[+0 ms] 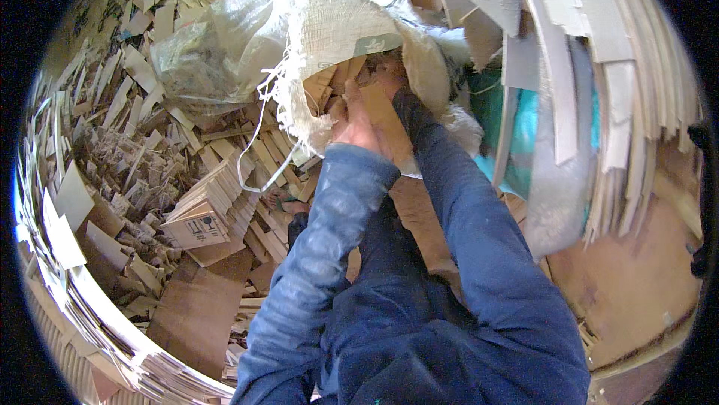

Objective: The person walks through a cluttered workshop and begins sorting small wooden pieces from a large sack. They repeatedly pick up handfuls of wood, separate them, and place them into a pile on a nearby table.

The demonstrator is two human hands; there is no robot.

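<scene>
Both hands, left hand [354, 122] and right hand [397, 94], clutch cardboard pieces [338, 81] at the woven sack [337, 26] mouth, 12 o'clock; scrap heap [142, 158] crowds 9 o'clock.

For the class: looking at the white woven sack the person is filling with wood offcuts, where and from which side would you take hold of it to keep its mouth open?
Grip the frayed rim of the woven sack at its mouth, coming from below on the left, where the edge folds back and hangs free. The left hand is already at that opening among the wood offcuts; the right hand reaches inside, mostly hidden. The bulging body probably offers no firm hold.
</scene>
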